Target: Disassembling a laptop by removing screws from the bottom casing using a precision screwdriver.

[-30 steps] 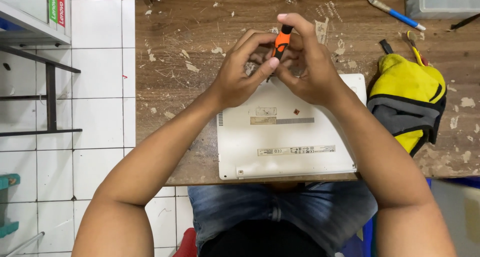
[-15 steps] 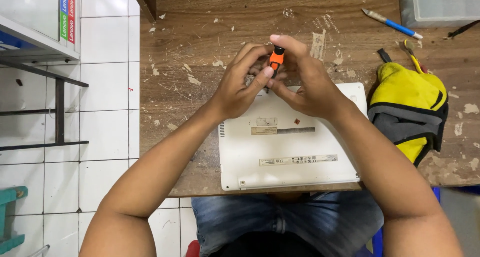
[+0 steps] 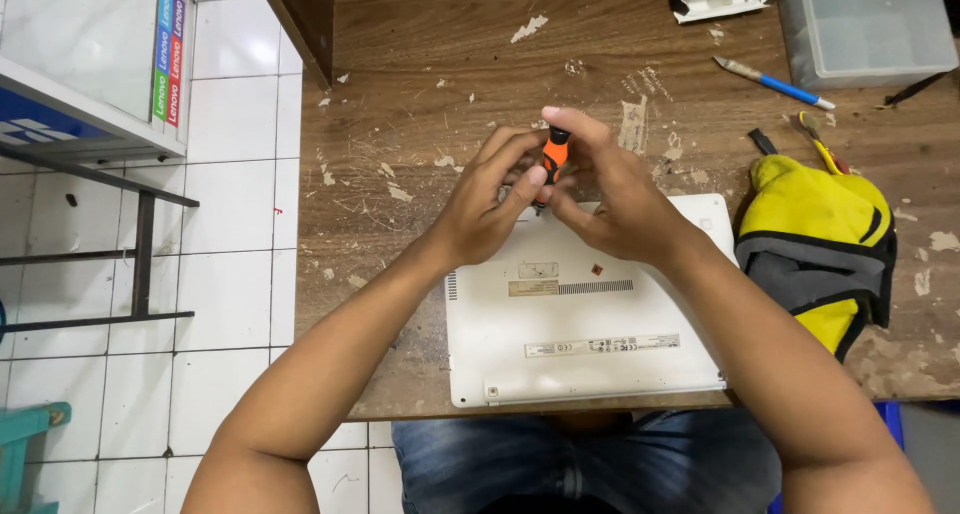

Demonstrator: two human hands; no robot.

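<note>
A white laptop (image 3: 585, 319) lies upside down on the worn wooden table (image 3: 420, 84), its base facing up. Both hands meet over its far edge around a small orange and black screwdriver (image 3: 553, 154) held upright, tip down at the laptop's rear edge. My left hand (image 3: 490, 204) pinches the lower shaft with thumb and fingers. My right hand (image 3: 605, 189) wraps the handle, with the forefinger resting on its top cap. The tip and the spot it touches are hidden by my fingers.
A yellow and grey pouch (image 3: 815, 244) lies right of the laptop, with a yellow-handled tool (image 3: 818, 144) behind it. A blue pen (image 3: 775, 82) and a clear plastic box (image 3: 865, 24) sit at the back right. A metal shelf (image 3: 90, 94) stands on the white-tiled floor at left.
The view has shifted so the table sits lower in the frame. Both hands stay closed on the screwdriver at the laptop's rear edge; the fingers have shifted slightly around it.
</note>
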